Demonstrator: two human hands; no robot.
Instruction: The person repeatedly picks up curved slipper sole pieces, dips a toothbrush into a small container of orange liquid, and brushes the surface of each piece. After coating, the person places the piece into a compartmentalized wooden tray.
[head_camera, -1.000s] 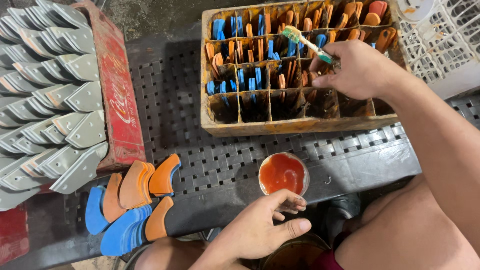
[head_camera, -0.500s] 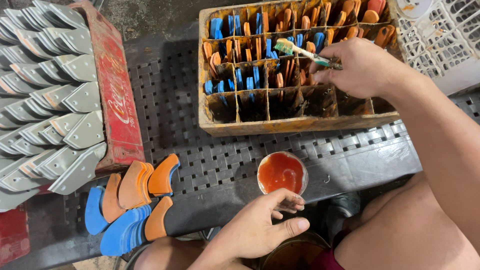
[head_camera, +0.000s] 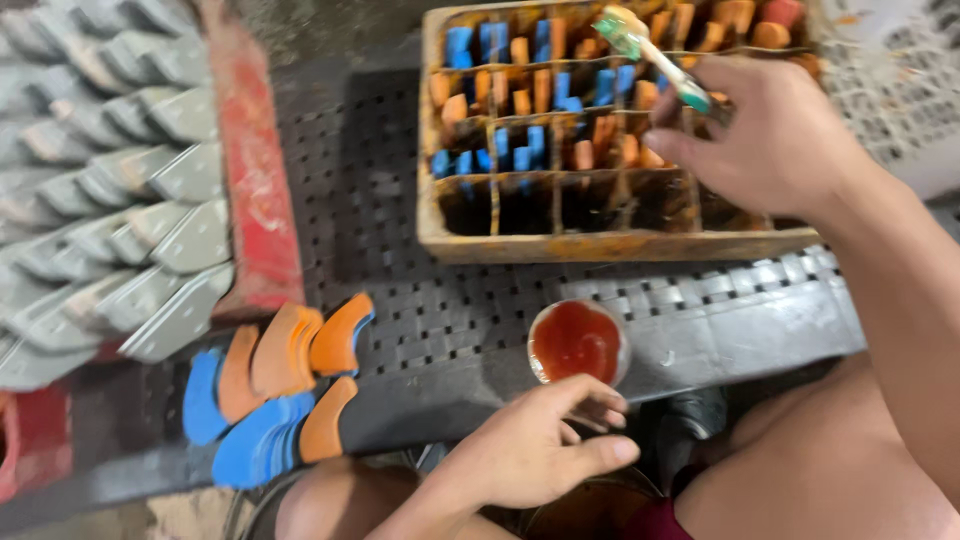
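A slim green-handled brush (head_camera: 650, 55) sat pinched in the closed fingers of the right hand (head_camera: 770, 140), its bristle end raised over the far cells of a worn wooden crate with dividers (head_camera: 600, 245). The crate held upright orange and blue curved pieces (head_camera: 520, 100). Just in front of it, on the dark perforated metal bench (head_camera: 400, 300), stood a small round cup of reddish-orange liquid (head_camera: 577, 342). The left hand (head_camera: 530, 450) lay beside the cup, fingers loosely curled and touching its near rim. Farther left lay a loose heap of orange and blue curved pieces (head_camera: 275, 395), then a red tray of grey metal wedges (head_camera: 110, 200).
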